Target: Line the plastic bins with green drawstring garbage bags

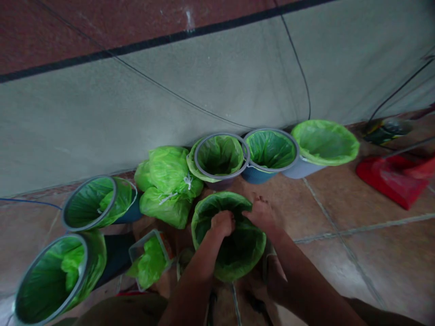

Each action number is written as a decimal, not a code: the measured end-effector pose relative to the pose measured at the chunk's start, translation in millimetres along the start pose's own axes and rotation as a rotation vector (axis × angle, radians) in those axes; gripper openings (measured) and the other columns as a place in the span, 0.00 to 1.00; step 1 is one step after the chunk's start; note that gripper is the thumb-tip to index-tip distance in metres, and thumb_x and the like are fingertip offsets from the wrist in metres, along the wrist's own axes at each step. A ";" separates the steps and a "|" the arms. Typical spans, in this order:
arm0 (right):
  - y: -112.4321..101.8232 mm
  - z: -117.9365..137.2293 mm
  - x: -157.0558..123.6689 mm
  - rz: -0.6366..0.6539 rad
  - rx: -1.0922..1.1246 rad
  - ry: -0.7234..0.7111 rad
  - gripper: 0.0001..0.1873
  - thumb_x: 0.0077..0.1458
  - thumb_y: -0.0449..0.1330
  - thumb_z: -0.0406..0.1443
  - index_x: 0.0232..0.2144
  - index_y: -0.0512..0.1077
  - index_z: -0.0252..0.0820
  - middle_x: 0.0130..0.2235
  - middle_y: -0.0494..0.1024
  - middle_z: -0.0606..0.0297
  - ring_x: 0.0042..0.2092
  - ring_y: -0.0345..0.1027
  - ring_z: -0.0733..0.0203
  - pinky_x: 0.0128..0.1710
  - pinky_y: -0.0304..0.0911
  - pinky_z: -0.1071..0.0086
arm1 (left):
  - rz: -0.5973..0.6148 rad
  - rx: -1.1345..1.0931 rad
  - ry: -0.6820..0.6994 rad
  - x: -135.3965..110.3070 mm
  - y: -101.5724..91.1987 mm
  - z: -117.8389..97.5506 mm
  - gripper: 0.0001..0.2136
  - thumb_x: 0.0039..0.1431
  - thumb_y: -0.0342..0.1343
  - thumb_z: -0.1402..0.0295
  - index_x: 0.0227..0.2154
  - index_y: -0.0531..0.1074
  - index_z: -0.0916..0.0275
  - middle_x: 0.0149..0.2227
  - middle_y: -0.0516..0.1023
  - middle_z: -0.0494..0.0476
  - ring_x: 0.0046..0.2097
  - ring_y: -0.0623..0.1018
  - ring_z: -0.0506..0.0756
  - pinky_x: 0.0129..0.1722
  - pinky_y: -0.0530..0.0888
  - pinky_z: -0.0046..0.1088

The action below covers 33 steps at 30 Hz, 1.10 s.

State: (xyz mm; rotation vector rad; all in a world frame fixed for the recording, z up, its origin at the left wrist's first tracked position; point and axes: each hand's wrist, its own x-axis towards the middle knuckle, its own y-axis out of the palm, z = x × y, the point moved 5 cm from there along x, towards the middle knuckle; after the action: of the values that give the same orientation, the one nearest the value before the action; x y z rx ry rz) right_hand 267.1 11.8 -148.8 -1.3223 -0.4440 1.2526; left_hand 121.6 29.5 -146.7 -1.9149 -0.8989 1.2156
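Note:
A round bin lined with a green plastic bag, the bin liner (234, 269), stands on the floor between my feet, its mouth facing up. Inside the mouth, near the far side, my left hand (223, 222) is closed with fingers curled; what it holds is hidden. My right hand (262, 216) is at the right rim, thumb on the inner side and fingers beyond the edge, gripping the bin liner there. The liner is folded outward over the rim all round.
Three lined bins (220, 176) stand along the wall. Tied green bags (170, 170) lie left of them. Two lined bins (83, 262) lean at left, near a clear container (136, 251) with green plastic. A red dustpan (390, 179) and a bottle (385, 130) are at right.

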 end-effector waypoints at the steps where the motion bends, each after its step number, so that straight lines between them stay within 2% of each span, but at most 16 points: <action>1: -6.3 6.4 4.8 -0.019 0.031 -0.045 0.38 0.53 0.63 0.43 0.62 0.59 0.34 0.57 0.71 0.46 0.58 0.66 0.44 0.54 0.62 0.59 | -0.072 -0.045 -0.051 2.9 -10.9 7.5 0.12 0.62 0.52 0.66 0.44 0.78 0.58 0.40 0.83 0.58 0.43 0.81 0.57 0.44 0.75 0.31; 4: -17.3 38.8 22.8 -0.024 0.127 -0.256 0.25 0.63 0.52 0.41 0.59 0.65 0.37 0.56 0.74 0.52 0.57 0.67 0.53 0.56 0.60 0.66 | -0.442 -0.219 -0.317 -8.4 -48.3 48.5 0.18 0.67 0.42 0.65 0.51 0.73 0.61 0.44 0.82 0.61 0.44 0.81 0.58 0.45 0.74 0.33; 5: -17.1 50.8 28.6 -0.009 0.132 -0.322 0.22 0.65 0.50 0.40 0.58 0.67 0.39 0.55 0.75 0.54 0.56 0.68 0.55 0.56 0.60 0.67 | -0.538 -0.261 -0.405 -14.8 -57.0 63.9 0.19 0.67 0.42 0.64 0.52 0.72 0.63 0.45 0.81 0.63 0.45 0.80 0.58 0.45 0.74 0.33; 6: -14.7 61.7 33.8 0.012 0.122 -0.377 0.21 0.65 0.50 0.40 0.57 0.68 0.40 0.55 0.76 0.56 0.56 0.69 0.56 0.56 0.60 0.67 | -0.576 -0.285 -0.469 -19.2 -61.7 77.8 0.19 0.68 0.41 0.64 0.53 0.72 0.65 0.46 0.81 0.65 0.46 0.80 0.59 0.46 0.74 0.34; 7: -10.1 70.8 38.3 0.040 0.104 -0.420 0.20 0.65 0.50 0.39 0.56 0.70 0.41 0.54 0.76 0.57 0.55 0.69 0.56 0.56 0.60 0.67 | -0.563 -0.303 -0.507 -21.3 -62.7 90.1 0.20 0.68 0.41 0.64 0.52 0.73 0.66 0.46 0.80 0.66 0.47 0.80 0.60 0.46 0.73 0.34; 9: 2.8 82.0 45.0 0.098 0.072 -0.479 0.19 0.65 0.51 0.39 0.54 0.72 0.43 0.53 0.78 0.58 0.54 0.70 0.58 0.55 0.60 0.68 | -0.447 -0.339 -0.518 -20.3 -55.0 108.6 0.20 0.68 0.40 0.63 0.45 0.77 0.66 0.43 0.82 0.67 0.46 0.80 0.60 0.46 0.73 0.33; 11: 16.1 84.1 49.8 0.133 0.060 -0.512 0.18 0.65 0.52 0.39 0.52 0.73 0.44 0.52 0.78 0.59 0.53 0.71 0.59 0.55 0.61 0.69 | -0.328 -0.379 -0.466 -17.4 -40.6 118.3 0.22 0.69 0.38 0.63 0.37 0.79 0.64 0.38 0.83 0.65 0.43 0.81 0.59 0.43 0.74 0.32; 13: 24.9 80.1 54.1 0.123 0.053 -0.529 0.17 0.64 0.53 0.37 0.52 0.74 0.44 0.51 0.79 0.60 0.52 0.72 0.59 0.54 0.61 0.70 | -0.293 -0.418 -0.413 -16.7 -26.8 121.7 0.22 0.68 0.40 0.63 0.34 0.79 0.64 0.35 0.83 0.62 0.40 0.81 0.58 0.41 0.74 0.31; 15: 28.7 74.0 57.4 0.099 0.032 -0.532 0.17 0.63 0.55 0.36 0.52 0.74 0.44 0.50 0.79 0.60 0.52 0.72 0.59 0.54 0.61 0.70 | -0.324 -0.450 -0.388 -18.7 -16.6 121.6 0.18 0.67 0.44 0.62 0.37 0.79 0.64 0.37 0.83 0.61 0.41 0.81 0.57 0.42 0.75 0.30; 18: 28.9 65.9 58.6 0.088 0.001 -0.504 0.17 0.62 0.55 0.37 0.52 0.74 0.45 0.49 0.80 0.60 0.51 0.73 0.58 0.53 0.62 0.69 | -0.409 -0.428 -0.381 -23.8 -7.9 118.4 0.15 0.63 0.52 0.63 0.47 0.77 0.62 0.46 0.82 0.60 0.47 0.80 0.58 0.48 0.74 0.31; 23: 25.9 54.5 49.6 0.035 0.042 -0.454 0.22 0.63 0.52 0.35 0.58 0.69 0.46 0.52 0.78 0.60 0.51 0.73 0.58 0.55 0.62 0.68 | -0.467 -0.274 -0.269 -24.9 0.1 107.8 0.21 0.63 0.48 0.69 0.58 0.69 0.54 0.56 0.75 0.55 0.53 0.76 0.56 0.53 0.73 0.31; 26: 24.1 47.1 43.2 -0.002 0.153 -0.502 0.22 0.62 0.51 0.31 0.57 0.71 0.46 0.54 0.77 0.63 0.53 0.71 0.62 0.56 0.61 0.70 | -0.424 -0.250 -0.190 -21.2 2.5 103.1 0.26 0.61 0.47 0.72 0.63 0.61 0.52 0.62 0.69 0.53 0.56 0.75 0.54 0.55 0.72 0.29; 28: 21.4 41.3 40.2 -0.016 0.235 -0.540 0.23 0.60 0.51 0.28 0.54 0.73 0.45 0.54 0.77 0.64 0.54 0.70 0.64 0.57 0.60 0.71 | -0.353 -0.233 -0.173 -19.3 3.6 102.2 0.30 0.60 0.48 0.72 0.66 0.55 0.56 0.63 0.67 0.57 0.55 0.75 0.55 0.56 0.71 0.31; 31: 16.9 33.5 37.8 0.007 0.315 -0.556 0.24 0.55 0.55 0.27 0.53 0.73 0.44 0.55 0.75 0.64 0.53 0.70 0.63 0.56 0.62 0.69 | -0.228 -0.181 -0.239 -20.0 3.2 104.7 0.37 0.56 0.53 0.71 0.68 0.48 0.62 0.61 0.69 0.66 0.54 0.76 0.60 0.55 0.71 0.37; 33: 12.5 30.6 37.9 0.028 0.374 -0.530 0.24 0.54 0.58 0.30 0.54 0.71 0.44 0.56 0.74 0.63 0.49 0.72 0.62 0.51 0.66 0.68 | -0.191 -0.161 -0.286 -21.0 -2.4 105.3 0.42 0.52 0.58 0.68 0.68 0.46 0.63 0.60 0.69 0.70 0.56 0.74 0.64 0.54 0.71 0.40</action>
State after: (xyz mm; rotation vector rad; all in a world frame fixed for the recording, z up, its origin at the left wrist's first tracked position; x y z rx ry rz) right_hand 249.3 55.7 -165.8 -0.6754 -0.5277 1.6210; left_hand 16.6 32.6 -169.5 -1.7532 -1.3340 1.3554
